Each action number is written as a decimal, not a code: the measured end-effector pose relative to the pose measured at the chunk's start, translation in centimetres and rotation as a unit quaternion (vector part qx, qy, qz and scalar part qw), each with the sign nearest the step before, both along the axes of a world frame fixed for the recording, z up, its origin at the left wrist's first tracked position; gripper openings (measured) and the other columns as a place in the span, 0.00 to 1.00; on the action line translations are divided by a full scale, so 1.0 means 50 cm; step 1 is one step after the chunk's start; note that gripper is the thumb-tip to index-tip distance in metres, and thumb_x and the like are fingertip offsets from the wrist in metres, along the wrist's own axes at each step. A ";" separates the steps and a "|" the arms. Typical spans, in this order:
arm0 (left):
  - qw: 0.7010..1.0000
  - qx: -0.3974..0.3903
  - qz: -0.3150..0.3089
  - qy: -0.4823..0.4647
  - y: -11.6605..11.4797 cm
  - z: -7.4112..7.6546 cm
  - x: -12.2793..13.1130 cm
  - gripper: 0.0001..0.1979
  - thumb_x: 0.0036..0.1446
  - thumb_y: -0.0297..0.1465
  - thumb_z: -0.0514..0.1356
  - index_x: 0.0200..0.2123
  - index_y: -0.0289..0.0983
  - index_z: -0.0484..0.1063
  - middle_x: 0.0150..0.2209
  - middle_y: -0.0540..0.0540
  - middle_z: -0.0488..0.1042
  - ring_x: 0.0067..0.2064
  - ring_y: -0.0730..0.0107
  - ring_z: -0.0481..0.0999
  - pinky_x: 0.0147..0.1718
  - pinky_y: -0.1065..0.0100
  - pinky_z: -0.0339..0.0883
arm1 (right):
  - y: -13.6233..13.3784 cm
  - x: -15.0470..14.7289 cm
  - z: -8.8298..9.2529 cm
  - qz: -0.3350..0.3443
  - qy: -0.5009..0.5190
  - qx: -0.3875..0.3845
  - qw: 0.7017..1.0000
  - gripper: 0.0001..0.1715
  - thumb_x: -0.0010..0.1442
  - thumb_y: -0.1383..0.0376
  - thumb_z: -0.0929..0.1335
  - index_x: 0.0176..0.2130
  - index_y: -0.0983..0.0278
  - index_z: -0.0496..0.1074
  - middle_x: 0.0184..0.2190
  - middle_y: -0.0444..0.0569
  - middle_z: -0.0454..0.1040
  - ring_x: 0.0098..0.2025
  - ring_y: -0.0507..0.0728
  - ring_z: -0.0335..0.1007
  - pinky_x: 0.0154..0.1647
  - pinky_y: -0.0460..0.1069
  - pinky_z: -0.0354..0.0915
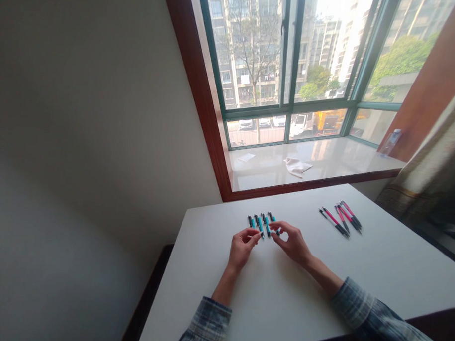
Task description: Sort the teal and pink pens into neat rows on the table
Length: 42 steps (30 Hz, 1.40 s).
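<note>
Turquoise-and-black pens [260,224] lie side by side in a short row on the white table [282,311], out in front of me, and I have both hands at them. Closest to my view are two plaid sleeves [360,307], with bare forearms reaching forward from the cuffs. At the end of one, my left hand [240,248] has thumb and fingertips drawn together by the near end of a pen; from here I cannot tell whether they pinch it. My right hand [294,242] curves over the right end of the row, thumb and forefinger bowed apart around a pen's near end, and I cannot make out whether it grips. Well to the right of the row, I have a loose group of pink-and-black pens [332,218] lying aslant, some touching or overlapping. Past the table's far edge runs a glossy window sill [268,179], where I see a crumpled white cloth [298,167], a flat pale piece [246,157] and a clear bottle [389,142] standing near the curtain [430,138]. Beyond the green window frame [355,95] I get parked vehicles, trees and tall buildings.
</note>
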<state>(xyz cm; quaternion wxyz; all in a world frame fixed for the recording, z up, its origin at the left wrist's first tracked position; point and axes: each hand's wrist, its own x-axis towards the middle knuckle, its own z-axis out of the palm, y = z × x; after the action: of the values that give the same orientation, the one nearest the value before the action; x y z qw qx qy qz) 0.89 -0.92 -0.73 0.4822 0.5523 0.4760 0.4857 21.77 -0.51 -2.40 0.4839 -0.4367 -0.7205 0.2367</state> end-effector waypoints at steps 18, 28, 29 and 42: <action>1.000 0.007 -0.022 0.004 -0.002 -0.001 -0.004 0.21 0.55 0.42 0.69 0.48 0.36 0.77 0.33 0.47 0.75 0.28 0.75 0.66 0.27 0.73 0.60 | 0.089 0.027 -0.012 -0.055 -0.034 0.038 0.997 0.11 0.66 0.57 0.69 0.37 0.59 0.82 0.34 0.50 0.81 0.36 0.59 0.74 0.41 0.55 0.71; 1.000 -0.002 -0.015 0.018 -0.005 0.009 -0.001 0.20 0.55 0.44 0.68 0.45 0.36 0.78 0.32 0.47 0.74 0.26 0.75 0.63 0.25 0.73 0.56 | 0.113 0.029 -0.047 -0.044 -0.126 0.073 0.988 0.11 0.67 0.64 0.68 0.41 0.57 0.82 0.35 0.51 0.81 0.38 0.61 0.74 0.43 0.55 0.71; 1.000 -0.002 -0.013 0.019 -0.005 0.010 -0.001 0.20 0.55 0.44 0.68 0.45 0.36 0.79 0.32 0.47 0.74 0.26 0.75 0.63 0.25 0.73 0.56 | 0.115 0.029 -0.048 -0.047 -0.127 0.073 0.988 0.10 0.67 0.64 0.68 0.41 0.57 0.82 0.35 0.51 0.81 0.38 0.61 0.74 0.43 0.55 0.71; 1.000 -0.005 -0.004 0.015 -0.005 0.018 0.000 0.22 0.53 0.46 0.69 0.44 0.36 0.79 0.32 0.47 0.74 0.26 0.74 0.65 0.25 0.72 0.58 | 0.124 0.026 -0.041 -0.039 -0.114 0.049 0.992 0.13 0.68 0.60 0.67 0.42 0.57 0.83 0.36 0.51 0.82 0.39 0.61 0.73 0.44 0.56 0.70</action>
<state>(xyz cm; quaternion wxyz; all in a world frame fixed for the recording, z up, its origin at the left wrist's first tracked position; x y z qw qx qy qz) 0.88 -1.15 0.17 0.4800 0.5586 0.4833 0.4733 23.07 5.70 -4.44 0.4284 -0.4642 -0.7640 0.1312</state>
